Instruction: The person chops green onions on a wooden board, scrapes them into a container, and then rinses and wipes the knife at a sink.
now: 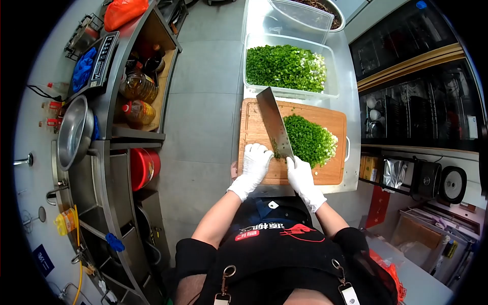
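In a white glove, my right hand (303, 181) grips a cleaver (274, 119) near the front edge of a wooden cutting board (254, 133). The broad blade slants away to the upper left, with green bits clinging to its lower part. Against its right side lies a heap of chopped scallions (309, 141), dark green at left and paler at right. My left hand (255, 163), also gloved, rests over the board left of the blade with its fingers curled in. Whatever those fingers may hold is hidden. Beyond the board, a clear plastic tub (333, 84) contains more chopped scallions (284, 66).
A bowl (339, 15) with dark contents stands at the far end of the steel table (351, 175). Left across the aisle are a shelf with oil bottles (138, 113), a metal basin (75, 133) and a red bucket (145, 169). Glass-fronted cabinets (417, 109) line the right.
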{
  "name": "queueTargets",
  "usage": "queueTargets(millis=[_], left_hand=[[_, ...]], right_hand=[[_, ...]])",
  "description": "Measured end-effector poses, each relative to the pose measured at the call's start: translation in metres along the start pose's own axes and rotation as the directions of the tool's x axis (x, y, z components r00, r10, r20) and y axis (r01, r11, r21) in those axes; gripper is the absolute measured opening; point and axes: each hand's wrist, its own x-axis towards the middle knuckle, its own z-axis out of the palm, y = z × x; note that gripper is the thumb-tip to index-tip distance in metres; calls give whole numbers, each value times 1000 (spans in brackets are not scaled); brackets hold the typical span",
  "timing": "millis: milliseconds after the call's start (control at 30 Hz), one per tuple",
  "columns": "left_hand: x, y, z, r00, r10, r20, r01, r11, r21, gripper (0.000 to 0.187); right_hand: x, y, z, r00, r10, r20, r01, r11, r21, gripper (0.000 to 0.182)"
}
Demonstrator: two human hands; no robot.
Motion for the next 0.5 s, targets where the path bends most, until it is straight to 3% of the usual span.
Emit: queueTargets(millis=[167,267,500], left_hand=[[-8,0,-11,989,-118,-94,110,990,-84,19],[-10,-4,-15,986,-153,-73,148,986,-73,24],[3,0,-16,985,-173,-2,173,985,22,36]], right_hand=[[-12,4,-15,994,87,65,-95,986,134,24],[-19,-7,-27,994,53,95,-53,999,-1,24],[-26,-1,-15,994,57,96,-56,998,-13,25]])
